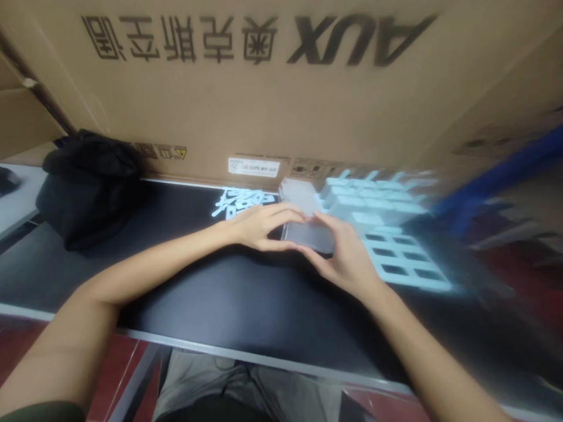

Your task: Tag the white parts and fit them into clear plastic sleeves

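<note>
Both of my hands are at a translucent grey rectangular plastic box [310, 235] on the black tabletop. My left hand [264, 227] curves in from the left, thumb and fingers against the box's near and far edges. From the right, my right hand [347, 252] closes round the same box, its thumb tip meeting the left thumb at the front. Just behind stands a pale grey stack [299, 194] of flat pieces, partly covered by my fingers. The box's contents, if any, are too blurred to make out.
Loose light-blue plastic pieces [241, 202] lie left of the stack. To the right are light-blue blocks [373, 199] and a slotted light-blue tray [409, 264]. A black bag [90, 187] sits at the left. A large cardboard box [197, 105] walls off the back.
</note>
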`<state>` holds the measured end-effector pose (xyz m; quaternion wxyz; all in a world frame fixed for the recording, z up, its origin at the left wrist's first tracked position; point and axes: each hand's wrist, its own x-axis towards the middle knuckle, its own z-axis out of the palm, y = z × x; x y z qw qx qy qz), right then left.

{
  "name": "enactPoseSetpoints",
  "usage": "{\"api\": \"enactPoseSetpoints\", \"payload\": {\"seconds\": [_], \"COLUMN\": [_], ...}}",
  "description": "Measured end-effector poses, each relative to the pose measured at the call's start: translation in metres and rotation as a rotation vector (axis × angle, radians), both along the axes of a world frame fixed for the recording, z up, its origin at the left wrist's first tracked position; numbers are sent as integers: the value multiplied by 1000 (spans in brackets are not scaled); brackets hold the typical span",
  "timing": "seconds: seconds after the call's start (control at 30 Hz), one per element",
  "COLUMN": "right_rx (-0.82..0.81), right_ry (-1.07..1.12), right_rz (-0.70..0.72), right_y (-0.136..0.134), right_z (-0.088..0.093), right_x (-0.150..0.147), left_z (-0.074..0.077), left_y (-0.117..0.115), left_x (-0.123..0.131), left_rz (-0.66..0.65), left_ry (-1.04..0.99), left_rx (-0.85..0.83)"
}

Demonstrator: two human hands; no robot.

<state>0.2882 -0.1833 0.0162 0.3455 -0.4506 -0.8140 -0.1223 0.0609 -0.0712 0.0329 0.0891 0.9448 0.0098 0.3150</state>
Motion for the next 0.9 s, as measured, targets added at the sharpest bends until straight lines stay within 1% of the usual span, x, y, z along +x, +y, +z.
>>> {"api": "enactPoseSetpoints", "payload": {"seconds": [0.07,0.1,0.17,0.23,0.3,0.37,0.43,0.53,0.67,0.77,0.9], "right_rx": [36,61,140,220,276,274,258,233,169,131,181], "right_ry": [19,26,67,182,337,444,486,486,441,466,466], "right_rz": [-36,-53,-112,-230,-380,-488,-548,-587,-590,-604,-592], "right_y": [2,3,4,5,7,11,16,22,27,26,18], "right_z": [2,3,7,9,8,4,0,-5,-6,-4,4], "right_x": [4,7,13,24,39,55,68,76,77,76,72], "left_z": [5,7,11,14,15,14,11,4,-2,-4,-10], "left_y": [2,4,11,20,31,42,50,55,52,47,35], "left_x": [2,4,11,22,35,46,52,53,51,49,40], "left_rz": [8,33,133,254,327,348,375,440,496,510,559], "left_ry": [26,30,-7,-78,-95,-20,86,194,211,147,-4], "left_rx": [27,43,64,70,85,135,190,238,247,241,177]}}
